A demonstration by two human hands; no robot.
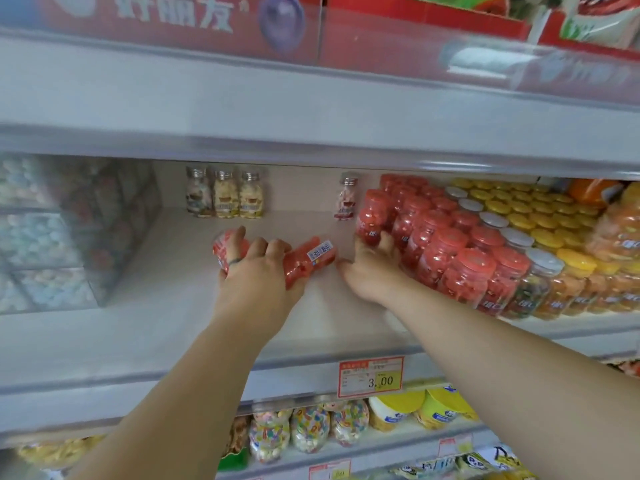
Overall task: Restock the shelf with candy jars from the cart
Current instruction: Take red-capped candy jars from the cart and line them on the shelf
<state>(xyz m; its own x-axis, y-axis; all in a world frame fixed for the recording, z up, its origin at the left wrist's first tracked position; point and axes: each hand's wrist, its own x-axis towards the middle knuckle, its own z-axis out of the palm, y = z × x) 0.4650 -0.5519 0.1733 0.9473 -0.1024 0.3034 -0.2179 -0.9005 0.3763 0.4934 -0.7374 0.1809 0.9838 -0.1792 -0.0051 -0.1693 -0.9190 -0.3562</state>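
My left hand (254, 268) grips two red candy jars lying on their sides over the pale shelf board (166, 306): one jar (223, 249) at its left, one with a barcode label (310, 261) at its right. My right hand (372, 268) rests on the shelf, its fingers touching the front-left red jar (372, 216) of a block of upright red-lidded jars (446, 247). The cart is out of view.
Three small bottles (225, 194) and a single one (346, 195) stand at the shelf's back. Clear boxes of pale candy (52, 233) fill the left. White- and yellow-lidded jars (540, 233) stand right of the red block. A 3.00 price tag (371, 375) hangs on the shelf edge.
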